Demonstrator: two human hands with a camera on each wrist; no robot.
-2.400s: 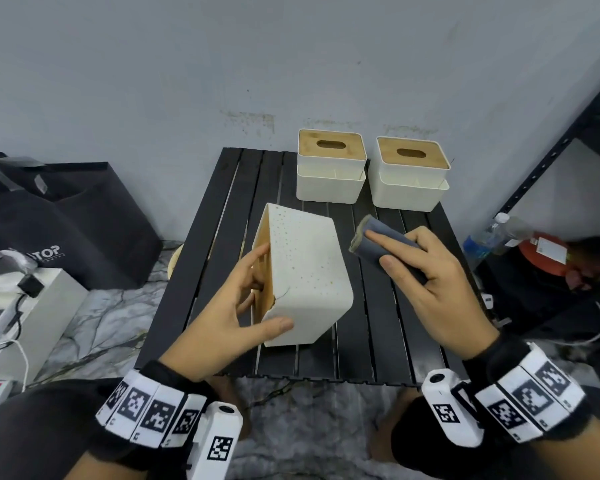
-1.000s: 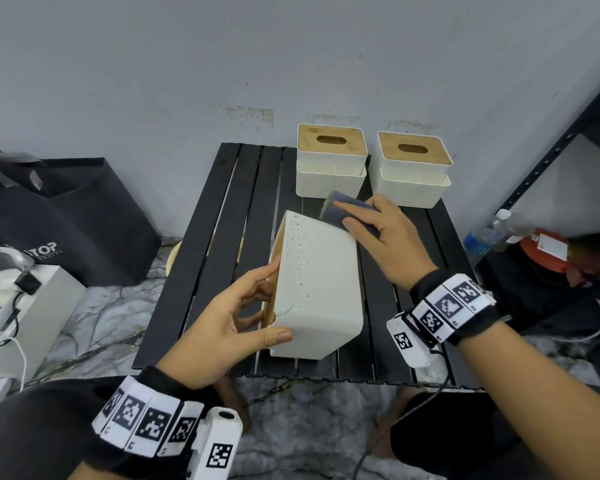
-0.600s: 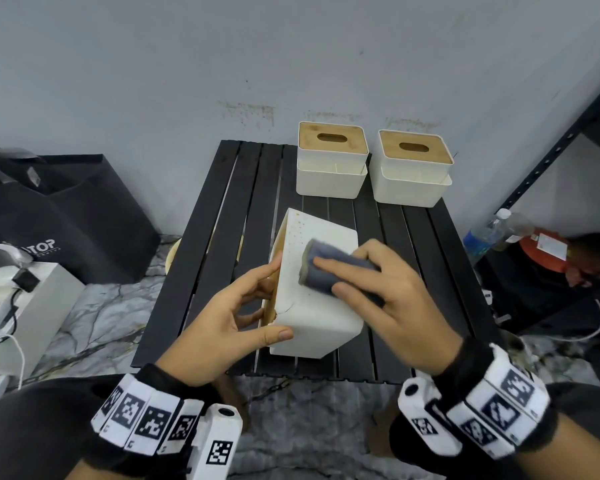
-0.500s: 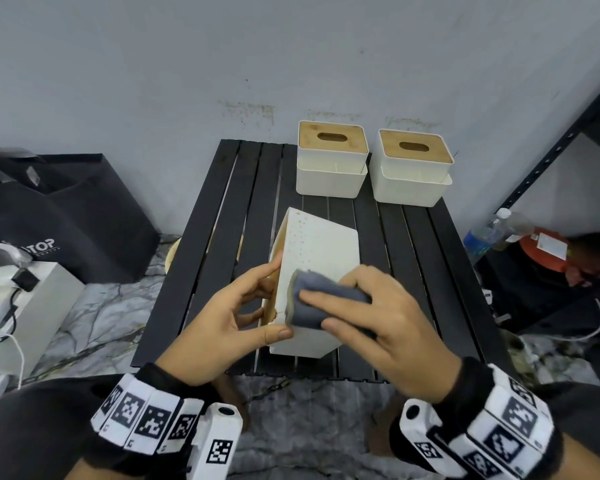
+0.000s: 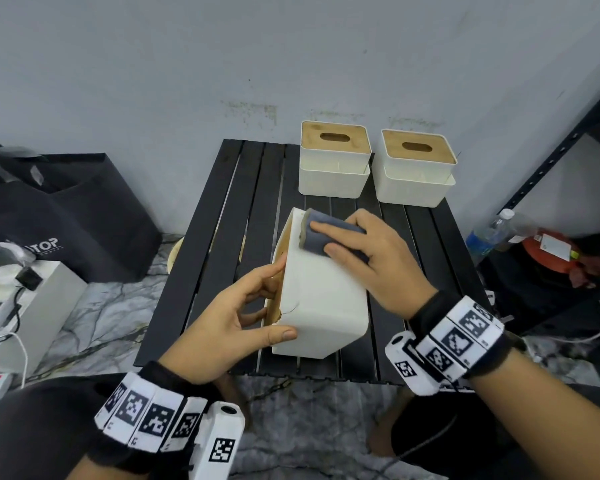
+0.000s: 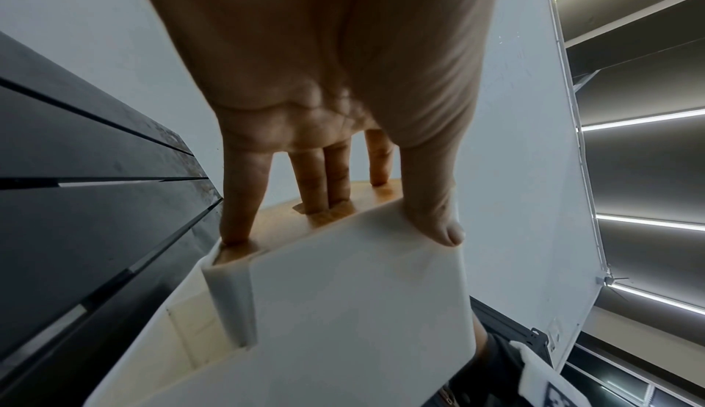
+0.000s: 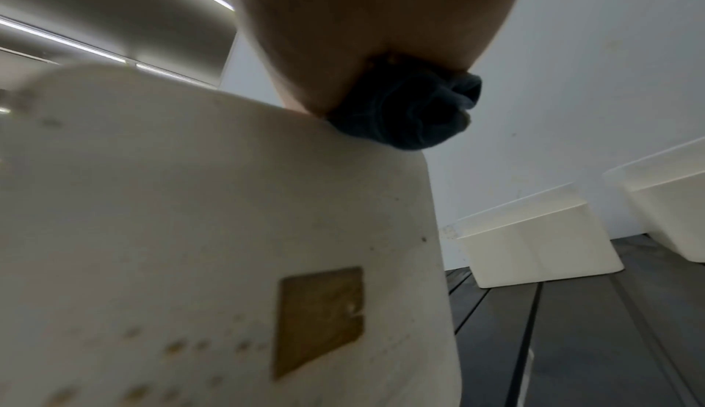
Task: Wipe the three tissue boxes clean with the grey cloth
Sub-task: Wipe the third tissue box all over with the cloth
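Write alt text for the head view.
Right hand presses a grey cloth on the far end of a tipped tissue box, gripped by the left hand at a black slatted table. Upright behind: back-left box and back-right box.

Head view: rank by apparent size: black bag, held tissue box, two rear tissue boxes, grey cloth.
1. black bag
2. held tissue box, nearest the camera
3. left rear tissue box, right rear tissue box: alike
4. grey cloth, partly under right hand

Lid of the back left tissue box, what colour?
The lid is light wood-brown, clearest in head view.
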